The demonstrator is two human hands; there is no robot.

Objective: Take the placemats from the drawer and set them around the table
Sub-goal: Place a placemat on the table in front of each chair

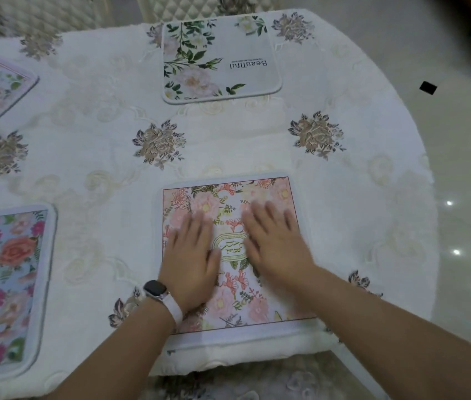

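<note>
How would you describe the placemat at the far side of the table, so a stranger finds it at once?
Start at the table under the white embroidered cloth. At its far edge, before a quilted chair, lies one placemat. Only this one is white with green leaves and the printed word Beautiful.

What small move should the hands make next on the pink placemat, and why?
Probably lift both hands away: the left hand and right hand lie flat on the pink placemat, which already looks smooth and sits at the near edge of the table.

Both hands' fingers [268, 212] are motion-blurred.
</note>
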